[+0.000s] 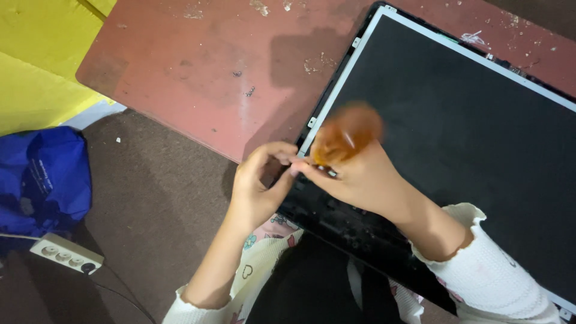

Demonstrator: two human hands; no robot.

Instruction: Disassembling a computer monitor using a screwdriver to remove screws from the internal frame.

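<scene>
Right hand (354,180) closed around blurred orange-handled screwdriver (347,133), at near edge of counter (198,72), over dark screen panel (456,138) corner. Left hand (258,183) fingers pinched at screwdriver's tip; contents unclear.

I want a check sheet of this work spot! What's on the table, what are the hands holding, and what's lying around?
Surface: worn reddish table, scratched and flecked.
Job's things: large flat screen panel lying face up, its near corner over the table edge; orange-handled tool, blurred, at that corner.
Clutter: a few small screws loose on the table.
Grippers: right hand grips the tool; left hand pinches at the tool's tip, what it pinches too small to tell.
Cables: dark cord running from the power strip.
Surroundings: brown carpet, blue bag, yellow surface.
</scene>
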